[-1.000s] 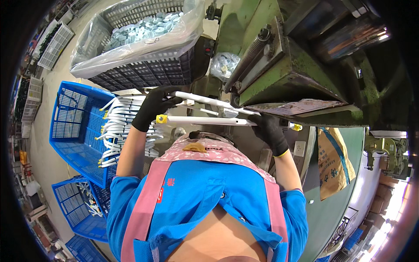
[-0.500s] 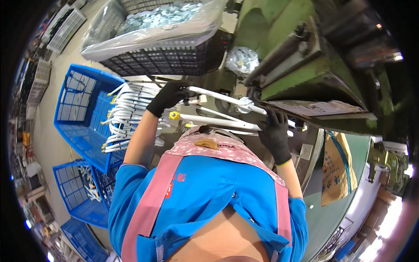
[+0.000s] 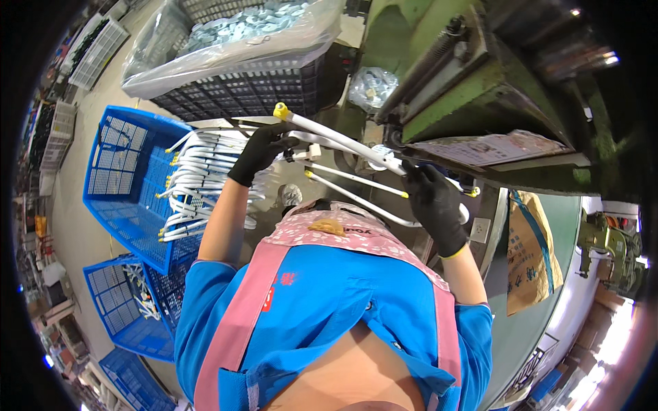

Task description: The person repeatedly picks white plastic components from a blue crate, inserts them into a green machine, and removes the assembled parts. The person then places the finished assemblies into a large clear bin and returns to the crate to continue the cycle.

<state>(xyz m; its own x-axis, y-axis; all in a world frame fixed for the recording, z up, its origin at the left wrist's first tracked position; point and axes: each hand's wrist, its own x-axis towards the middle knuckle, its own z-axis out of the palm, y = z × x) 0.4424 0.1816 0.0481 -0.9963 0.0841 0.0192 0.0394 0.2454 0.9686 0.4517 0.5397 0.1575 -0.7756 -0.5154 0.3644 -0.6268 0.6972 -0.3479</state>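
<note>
Both my hands wear dark gloves. My left hand (image 3: 264, 152) is closed around the left part of a white tube frame, its fingertips at the tube near a small pale block. My right hand (image 3: 435, 205) is closed on the frame's right part, beside the green machine (image 3: 480, 130). One white tube (image 3: 343, 142) with a yellow end cap (image 3: 281, 111) slants past my left fingers down to my right hand. Lower down, a thinner white tube (image 3: 356, 180) and a bent white tube (image 3: 363, 205) lie close to my apron. The fingers of my right hand partly hide where the tubes meet.
A stack of bent white tubes (image 3: 205, 181) with yellow tips rests across a blue crate (image 3: 123, 185) at left. Ahead, a black crate (image 3: 240, 92) lined with plastic holds metal parts. A plastic bag of parts (image 3: 372, 88) sits by the machine; a brown sack (image 3: 531, 253) lies at right.
The capped white tube has swung up and away from my apron, its yellow end now beyond my left hand. My right hand has shifted slightly nearer to me, still gripping.
</note>
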